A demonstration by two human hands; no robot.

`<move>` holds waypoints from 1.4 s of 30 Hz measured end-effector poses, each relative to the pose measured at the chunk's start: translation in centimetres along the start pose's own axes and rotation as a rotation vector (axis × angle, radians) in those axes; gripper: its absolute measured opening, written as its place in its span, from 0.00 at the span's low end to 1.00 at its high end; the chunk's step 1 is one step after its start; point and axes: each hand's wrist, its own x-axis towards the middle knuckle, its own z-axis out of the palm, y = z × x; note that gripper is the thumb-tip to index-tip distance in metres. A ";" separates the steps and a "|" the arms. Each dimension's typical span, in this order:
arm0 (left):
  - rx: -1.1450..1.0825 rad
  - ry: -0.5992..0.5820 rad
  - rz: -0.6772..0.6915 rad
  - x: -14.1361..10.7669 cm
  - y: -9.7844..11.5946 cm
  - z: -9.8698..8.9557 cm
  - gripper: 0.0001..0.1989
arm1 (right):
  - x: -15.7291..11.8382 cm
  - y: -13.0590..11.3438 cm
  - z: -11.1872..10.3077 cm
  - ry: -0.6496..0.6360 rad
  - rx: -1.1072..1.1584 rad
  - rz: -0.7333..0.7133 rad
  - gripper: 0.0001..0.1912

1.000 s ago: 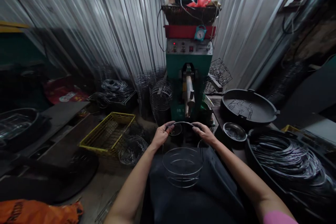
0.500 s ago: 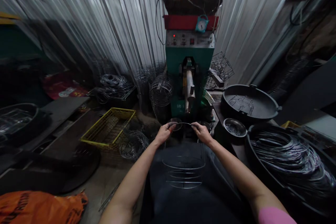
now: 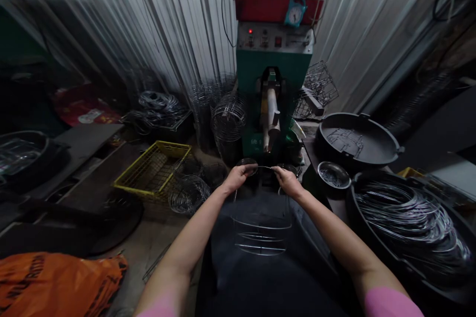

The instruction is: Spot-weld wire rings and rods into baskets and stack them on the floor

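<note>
My left hand (image 3: 237,177) and my right hand (image 3: 287,180) each pinch one side of a thin metal wire piece (image 3: 265,167), which curves between them. Below it a round wire frame (image 3: 261,228) with several crossing rings hangs over the dark apron on my lap; whether it joins the held wire is hard to tell. Just beyond my hands stands a green machine (image 3: 275,64) with a lit red lamp and a thick metal arm (image 3: 272,114) pointing down toward the held wire. The wire and the arm's tip are apart.
A yellow wire basket (image 3: 152,171) and wire coils (image 3: 189,194) lie at left. On the right are a black round tray (image 3: 359,139), a small metal bowl (image 3: 333,175) and a large tub of wire rings (image 3: 412,223). An orange bag (image 3: 59,282) lies front left.
The view has tipped down slightly, so the machine sits higher in it. Both hands still hold the wire, a little higher in the picture.
</note>
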 end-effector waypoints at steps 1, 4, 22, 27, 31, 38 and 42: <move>0.006 -0.010 0.013 0.1 -0.3 0.0 0.14 | 0.0 0.0 0.0 -0.006 -0.051 -0.002 0.16; 0.016 -0.034 0.031 0.5 -0.9 0.0 0.15 | 0.3 -0.2 -0.3 -0.032 -0.183 0.005 0.15; 0.526 -0.151 0.167 5.3 0.1 0.7 0.20 | 4.3 0.7 -2.9 -0.101 -0.428 0.075 0.15; 0.515 -0.146 0.122 6.5 0.5 0.7 0.17 | 5.6 1.7 -3.3 -0.081 -0.237 0.082 0.12; 0.500 -0.143 0.106 6.7 0.5 0.8 0.15 | 6.0 2.0 -3.4 -0.073 -0.185 0.080 0.11; 0.535 -0.141 0.094 6.8 0.3 0.7 0.15 | 6.2 2.3 -3.0 -0.057 -0.160 0.053 0.11; 0.553 -0.135 0.053 6.9 0.6 0.8 0.15 | 6.2 2.3 -3.1 -0.054 -0.161 0.053 0.11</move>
